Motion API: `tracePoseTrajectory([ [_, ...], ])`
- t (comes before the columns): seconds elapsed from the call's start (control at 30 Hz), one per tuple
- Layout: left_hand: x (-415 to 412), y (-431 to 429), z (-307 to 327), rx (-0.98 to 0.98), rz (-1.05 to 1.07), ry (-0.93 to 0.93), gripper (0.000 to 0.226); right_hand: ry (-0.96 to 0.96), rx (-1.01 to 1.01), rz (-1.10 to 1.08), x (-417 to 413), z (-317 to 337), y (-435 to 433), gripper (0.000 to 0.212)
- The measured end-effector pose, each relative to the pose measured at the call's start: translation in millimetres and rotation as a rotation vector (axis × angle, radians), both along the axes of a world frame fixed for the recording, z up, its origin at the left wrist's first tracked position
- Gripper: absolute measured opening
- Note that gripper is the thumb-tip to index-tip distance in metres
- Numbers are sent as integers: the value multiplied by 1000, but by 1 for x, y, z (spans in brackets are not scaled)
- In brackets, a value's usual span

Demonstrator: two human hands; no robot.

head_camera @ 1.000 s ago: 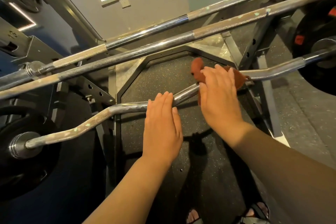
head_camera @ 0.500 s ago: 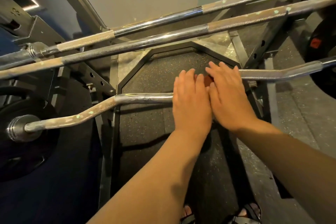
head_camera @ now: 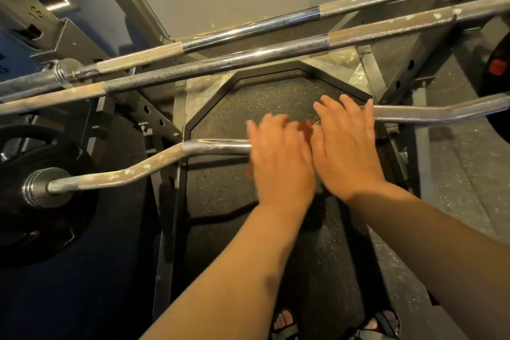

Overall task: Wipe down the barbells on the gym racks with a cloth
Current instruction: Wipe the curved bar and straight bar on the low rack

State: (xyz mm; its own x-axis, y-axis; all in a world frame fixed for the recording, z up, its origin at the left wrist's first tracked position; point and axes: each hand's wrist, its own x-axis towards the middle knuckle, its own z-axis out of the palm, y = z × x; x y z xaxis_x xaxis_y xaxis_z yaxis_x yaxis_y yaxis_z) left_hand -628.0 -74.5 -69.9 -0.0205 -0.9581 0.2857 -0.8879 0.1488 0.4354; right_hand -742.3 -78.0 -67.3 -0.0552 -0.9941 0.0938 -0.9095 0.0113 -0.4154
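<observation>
At nearest rack level: curl bar (head_camera: 212,146), bent, chrome worn, weight plate (head_camera: 41,229) on left end. Left hand (head_camera: 278,157) and right hand (head_camera: 345,152) side by side over bar's middle, fingers across it; left blurred. Red-brown cloth (head_camera: 306,125): sliver showing between hands. Grasp of either hand: cannot tell. Straight barbells (head_camera: 248,56) racked beyond.

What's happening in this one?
A person stands at a gym rack with both hands on the curl bar. The right hand lies flat over it. The left hand, blurred, is beside it, and a reddish cloth peeks out between them. Two straight barbells rest beyond, untouched.
</observation>
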Motion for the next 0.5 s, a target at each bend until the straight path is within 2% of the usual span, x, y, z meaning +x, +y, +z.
tracePoseTrajectory([
  [0.1, 16, 0, -4, -28, -150, 1, 29, 12, -21, -4, -1, -2, 0, 50],
  [0.27, 82, 0, -3, 6, -162, 26, 29, -9, -22, -6, -1, -1, 1, 48],
  [0.33, 99, -3, 6, 12, -77, 126, 27, -5, -17, -16, 1, -1, 1, 48],
  [0.4, 113, -7, 23, -85, 84, 205, 25, 1, -14, -27, 2, 1, 0, 49],
  [0.5, 126, -13, 40, -294, 219, 160, 36, 9, -8, -48, 4, 0, -1, 50],
])
